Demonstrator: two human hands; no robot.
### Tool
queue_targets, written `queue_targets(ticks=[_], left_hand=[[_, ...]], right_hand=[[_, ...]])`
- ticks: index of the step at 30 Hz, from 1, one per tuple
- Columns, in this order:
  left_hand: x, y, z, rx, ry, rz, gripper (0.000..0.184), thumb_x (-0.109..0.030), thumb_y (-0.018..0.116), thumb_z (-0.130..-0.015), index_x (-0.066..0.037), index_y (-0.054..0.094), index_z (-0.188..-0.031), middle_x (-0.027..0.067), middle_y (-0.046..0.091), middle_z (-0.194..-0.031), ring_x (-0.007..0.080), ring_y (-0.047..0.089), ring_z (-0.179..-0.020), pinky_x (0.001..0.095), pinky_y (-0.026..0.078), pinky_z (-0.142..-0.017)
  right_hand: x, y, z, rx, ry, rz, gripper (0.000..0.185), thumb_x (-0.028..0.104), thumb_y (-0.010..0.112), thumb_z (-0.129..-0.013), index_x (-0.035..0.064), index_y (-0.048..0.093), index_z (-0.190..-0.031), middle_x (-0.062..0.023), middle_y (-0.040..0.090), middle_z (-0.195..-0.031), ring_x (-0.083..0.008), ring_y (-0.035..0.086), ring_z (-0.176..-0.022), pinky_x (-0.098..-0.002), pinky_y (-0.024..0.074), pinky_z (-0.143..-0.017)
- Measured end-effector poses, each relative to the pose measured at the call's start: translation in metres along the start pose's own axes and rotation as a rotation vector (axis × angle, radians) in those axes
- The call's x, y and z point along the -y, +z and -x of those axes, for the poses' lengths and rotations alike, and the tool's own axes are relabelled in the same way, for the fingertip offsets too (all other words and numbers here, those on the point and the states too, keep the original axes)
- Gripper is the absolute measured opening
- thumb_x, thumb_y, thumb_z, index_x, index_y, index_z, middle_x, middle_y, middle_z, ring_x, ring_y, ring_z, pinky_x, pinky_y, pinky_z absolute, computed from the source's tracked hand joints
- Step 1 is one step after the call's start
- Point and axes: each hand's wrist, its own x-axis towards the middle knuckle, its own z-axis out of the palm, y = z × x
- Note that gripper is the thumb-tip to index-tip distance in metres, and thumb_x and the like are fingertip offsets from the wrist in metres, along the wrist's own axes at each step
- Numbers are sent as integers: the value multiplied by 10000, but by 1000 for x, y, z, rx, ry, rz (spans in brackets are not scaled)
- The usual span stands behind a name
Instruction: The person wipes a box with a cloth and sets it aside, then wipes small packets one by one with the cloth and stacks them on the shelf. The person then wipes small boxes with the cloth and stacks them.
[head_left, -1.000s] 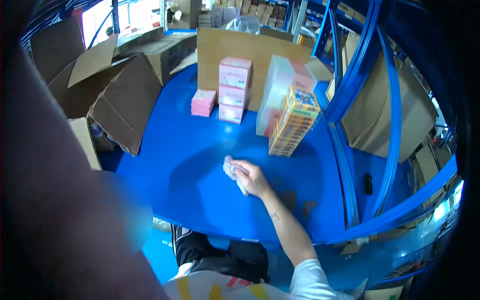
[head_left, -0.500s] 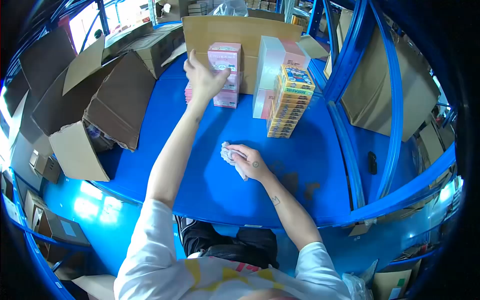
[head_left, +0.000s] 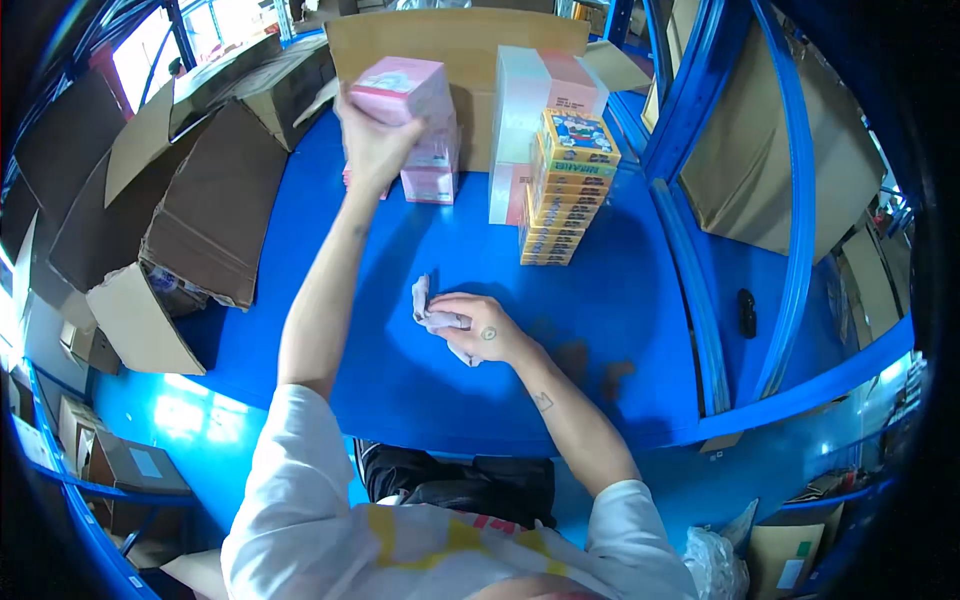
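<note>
My left hand [head_left: 375, 148] grips the top pink box [head_left: 405, 85] of a stack, which is tilted and slightly blurred. Beneath it the lower pink boxes [head_left: 430, 182] stand on the blue table [head_left: 330, 400]. Flat pink packs [head_left: 348, 178] are mostly hidden behind my left hand and wrist. Nearer to me, my right hand [head_left: 478, 325] is closed on a crumpled pale cloth [head_left: 440, 318] that lies against the tabletop. A tall stack of yellow boxes [head_left: 568, 190] stands to the right, beside a large white and pink box [head_left: 515, 125].
Open brown cartons [head_left: 215, 200] lie at the left edge of the table. A cardboard sheet [head_left: 475, 45] stands behind the stacks. Blue rack posts [head_left: 705, 100] rise on the right, with a small black object [head_left: 747, 313] near them.
My left hand has come in from out of view, reached the pink stack and taken hold of its top box, now tilted. The cloth under my right hand has changed shape. The view has shifted.
</note>
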Motion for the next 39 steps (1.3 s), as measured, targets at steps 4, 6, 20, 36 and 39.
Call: queue_targets(ticks=[4, 6, 20, 36, 39], left_hand=[[-10, -77, 63, 314, -103, 216, 994, -182, 822, -646, -27, 237, -1434, 253, 414, -1357, 395, 438, -1273, 479, 415, -1040], [-8, -97, 100, 506, -208, 266, 1024, -175, 842, -613, -82, 246, -1440, 213, 417, -1373, 395, 432, -1282, 510, 384, -1071], [-5, -83, 191, 977, -395, 215, 1072, -114, 868, -532, -40, 255, -1408, 226, 488, -1315, 392, 540, -1168, 465, 464, -977], [9, -80, 197, 904, -314, 567, 1071, -111, 870, -537, -10, 265, -1416, 208, 450, -1361, 368, 488, -1235, 476, 400, -1059], [-16, -82, 185, 977, -316, 218, 1046, -126, 875, -549, -17, 279, -1401, 212, 454, -1344, 374, 483, -1246, 490, 398, -1065]], right_hand=[[20, -8, -2, -268, 197, -390, 293, 29, 619, -817, 46, 658, -1107, -111, 700, -1084, -196, 642, -808, -267, 519, -715], [16, -7, -9, -583, 93, -421, 219, 13, 556, -830, 30, 626, -1037, -122, 692, -1109, -192, 647, -893, -282, 511, -753], [53, -17, -27, 33, -142, 689, 401, 32, 481, -913, 25, 568, -1304, -131, 594, -1325, -284, 546, -1247, -418, 384, -1093], [76, -26, -5, 207, -133, 449, 419, 7, 594, -859, 51, 611, -1275, -112, 567, -1365, -286, 455, -1344, -502, 272, -1152], [62, -39, -14, 152, -114, 433, 346, 71, 569, -915, 69, 626, -1256, -122, 593, -1331, -286, 495, -1309, -458, 351, -1115]])
